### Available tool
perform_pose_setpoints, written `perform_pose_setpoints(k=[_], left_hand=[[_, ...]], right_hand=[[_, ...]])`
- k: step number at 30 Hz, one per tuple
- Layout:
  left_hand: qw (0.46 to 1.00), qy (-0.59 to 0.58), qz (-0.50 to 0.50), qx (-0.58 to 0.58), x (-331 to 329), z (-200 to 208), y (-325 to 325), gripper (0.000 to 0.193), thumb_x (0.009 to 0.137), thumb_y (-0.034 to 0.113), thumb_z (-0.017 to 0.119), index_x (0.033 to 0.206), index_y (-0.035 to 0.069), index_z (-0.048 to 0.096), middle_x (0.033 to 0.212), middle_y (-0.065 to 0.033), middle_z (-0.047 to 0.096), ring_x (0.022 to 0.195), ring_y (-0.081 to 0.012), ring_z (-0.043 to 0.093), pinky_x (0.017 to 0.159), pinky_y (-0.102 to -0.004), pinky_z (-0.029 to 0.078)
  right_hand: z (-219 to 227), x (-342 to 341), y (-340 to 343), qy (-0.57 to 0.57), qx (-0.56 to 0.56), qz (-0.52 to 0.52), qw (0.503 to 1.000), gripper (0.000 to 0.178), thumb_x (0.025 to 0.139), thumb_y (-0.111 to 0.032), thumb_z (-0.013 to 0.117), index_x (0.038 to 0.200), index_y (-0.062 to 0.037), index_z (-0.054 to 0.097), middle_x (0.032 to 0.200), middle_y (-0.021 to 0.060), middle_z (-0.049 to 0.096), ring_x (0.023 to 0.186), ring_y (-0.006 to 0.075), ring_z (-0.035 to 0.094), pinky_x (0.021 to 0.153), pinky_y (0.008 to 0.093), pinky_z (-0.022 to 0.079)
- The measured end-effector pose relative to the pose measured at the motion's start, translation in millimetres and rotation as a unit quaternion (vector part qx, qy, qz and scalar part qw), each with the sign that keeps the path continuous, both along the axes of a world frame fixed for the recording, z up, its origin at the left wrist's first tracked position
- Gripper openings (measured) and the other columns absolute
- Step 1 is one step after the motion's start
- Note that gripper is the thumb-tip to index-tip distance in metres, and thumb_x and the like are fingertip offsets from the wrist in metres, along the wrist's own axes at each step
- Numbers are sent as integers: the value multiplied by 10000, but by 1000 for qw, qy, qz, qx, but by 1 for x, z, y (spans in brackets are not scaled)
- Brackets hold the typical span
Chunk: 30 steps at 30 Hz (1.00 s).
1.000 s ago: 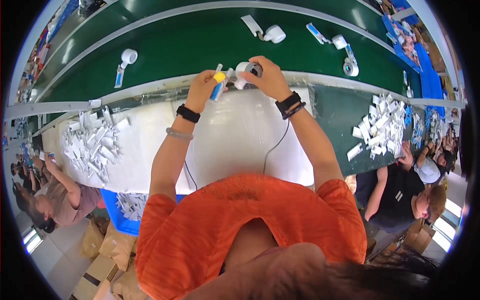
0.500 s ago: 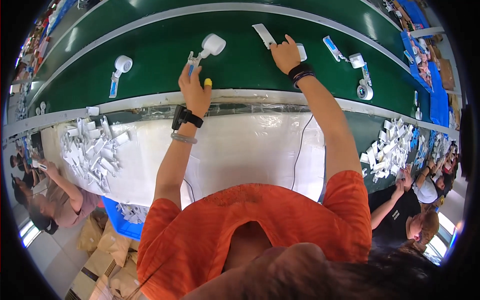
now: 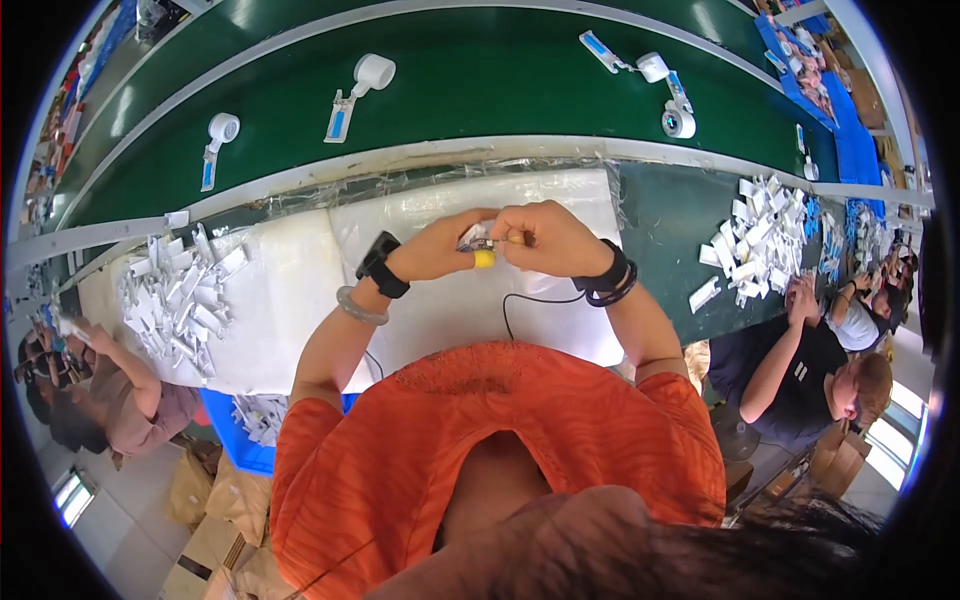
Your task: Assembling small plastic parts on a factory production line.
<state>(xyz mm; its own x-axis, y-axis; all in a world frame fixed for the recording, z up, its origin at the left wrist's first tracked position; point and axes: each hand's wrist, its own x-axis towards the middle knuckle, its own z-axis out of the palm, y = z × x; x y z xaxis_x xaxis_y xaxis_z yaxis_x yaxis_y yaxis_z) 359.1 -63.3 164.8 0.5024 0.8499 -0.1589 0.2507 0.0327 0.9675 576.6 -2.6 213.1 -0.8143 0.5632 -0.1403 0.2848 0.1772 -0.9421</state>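
Both hands back from green belt (image 3: 480, 80) | left hand (image 3: 440, 250), right hand (image 3: 545, 238) pinching small part (image 3: 474, 238) | over white mat (image 3: 300, 280)

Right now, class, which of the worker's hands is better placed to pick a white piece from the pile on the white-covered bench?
Left, probably: the left hand is nearer the pile of white pieces; the right hand would cross over.

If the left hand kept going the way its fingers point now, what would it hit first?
Most likely the right hand: the left hand points right, toward it, and both already pinch the same small white part between them. Depth is hard to judge.
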Motion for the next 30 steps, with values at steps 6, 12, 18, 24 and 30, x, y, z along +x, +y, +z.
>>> perform_pose_setpoints(k=[6,12,18,24,30], left_hand=[[997,3,33,-74,19,-11,-44,449,841,141,652,1249,6,526,862,-66,637,642,-158,605,614,-307,517],[973,-96,170,-124,29,35,-65,377,911,208,600,1215,8,500,851,-66,599,689,-134,619,558,-280,530],[929,-249,240,-130,47,48,-75,353,1030,296,449,1246,18,475,944,-86,601,720,-145,622,617,-303,570],[932,-228,254,-118,46,60,-78,289,985,122,427,1250,18,478,962,-92,604,674,-139,594,562,-289,533],[942,-226,234,-78,48,62,-80,404,878,-7,384,1272,24,471,910,-87,586,672,-122,567,585,-266,508]], right_hand=[[13,23,-35,-8,217,56,975,98,817,-113,674,898,-71,638,637,74,570,608,251,571,604,365,446],[6,24,-70,-76,446,-85,888,71,834,-79,660,904,-84,649,807,67,659,768,254,626,822,418,459],[0,10,-91,111,414,-268,863,207,809,1,695,1001,-55,643,851,89,669,783,280,616,804,387,466],[4,1,-92,139,392,-249,875,223,793,9,709,998,-55,648,858,94,666,794,274,621,815,377,458],[2,3,-91,154,377,-248,879,200,760,10,732,939,-65,683,891,91,637,819,275,576,795,374,448]])
